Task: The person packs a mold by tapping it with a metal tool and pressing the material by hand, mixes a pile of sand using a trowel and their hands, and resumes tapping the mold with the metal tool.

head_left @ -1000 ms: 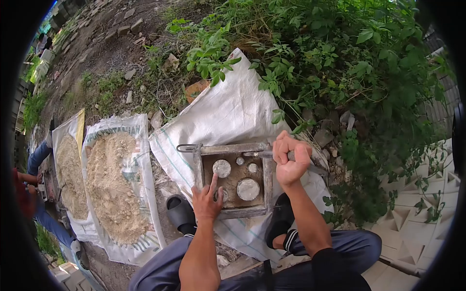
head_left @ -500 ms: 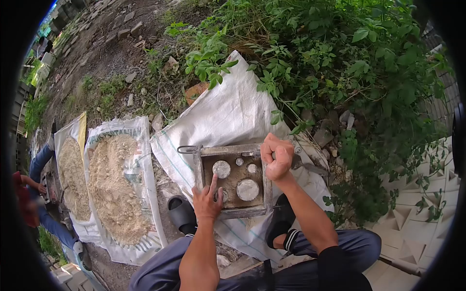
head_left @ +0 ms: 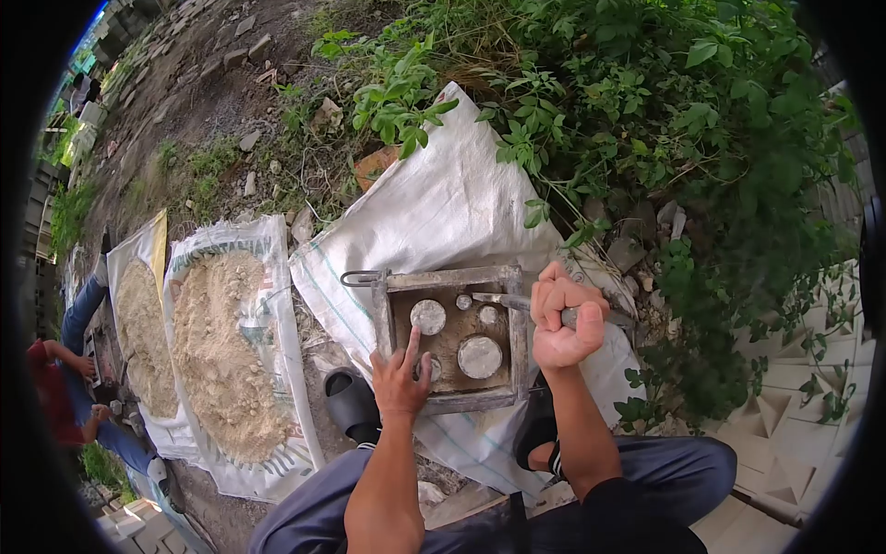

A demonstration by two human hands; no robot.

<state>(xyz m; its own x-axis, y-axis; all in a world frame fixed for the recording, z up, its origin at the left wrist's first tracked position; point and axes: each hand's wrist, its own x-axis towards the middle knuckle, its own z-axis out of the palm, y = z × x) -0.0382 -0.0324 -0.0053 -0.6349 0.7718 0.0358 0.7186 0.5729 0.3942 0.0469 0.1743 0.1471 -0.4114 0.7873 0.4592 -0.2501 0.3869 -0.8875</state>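
Note:
A wooden frame (head_left: 452, 403) packed with brown sand lies before me, with several round grey-white pieces set in the sand. My left hand (head_left: 400, 380) rests over its near left side. Its index finger is stretched out and touches a large round disc (head_left: 427, 317); the thumb is beside a smaller round piece (head_left: 429, 369). Above the frame's right edge, my right hand (head_left: 568, 319) is closed around a slim metal tool (head_left: 498, 300). The tool's narrow end points left, at a tiny round piece (head_left: 463, 302). A larger disc (head_left: 480, 357) lies at the lower right.
A white woven sack (head_left: 443, 203) lies under the frame. To the left, two more sacks carry heaps of pale sand (head_left: 226, 351). Leafy plants (head_left: 628, 120) and stones border the far side. Another person's leg (head_left: 81, 319) and hands show at far left.
My right hand has shifted slightly right and down and turned, and the tool's narrow end now shows beside the tiny piece. The left index finger stays on the large disc.

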